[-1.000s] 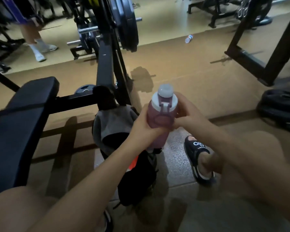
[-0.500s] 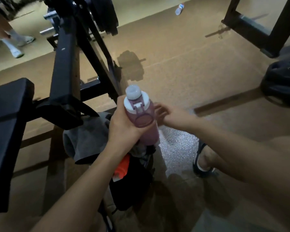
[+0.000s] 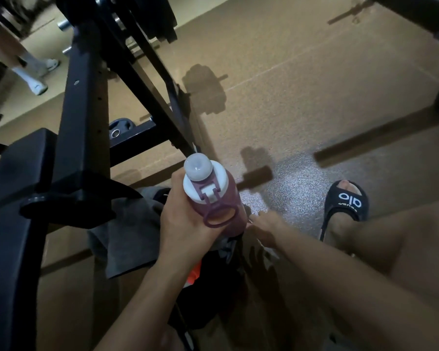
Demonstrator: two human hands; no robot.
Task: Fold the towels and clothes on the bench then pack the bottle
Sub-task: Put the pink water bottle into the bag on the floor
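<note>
My left hand grips a pink bottle with a white cap and a loop strap, upright above a black bag on the floor. A grey towel lies folded on the bag's left part. My right hand is low beside the bottle at the bag's right edge, blurred; whether its fingers hold the bag I cannot tell. The bag's opening is mostly hidden by the bottle and my arms.
The black bench pad and its black frame fill the left. My foot in a black slide sandal rests on the floor at right. Another person's legs stand at the far left. A weight plate lies behind the frame.
My right hand has let go of the bottle and dropped down toward the bag. The left hand keeps the bottle and has lowered it closer to the bag. My view tilted downward.
</note>
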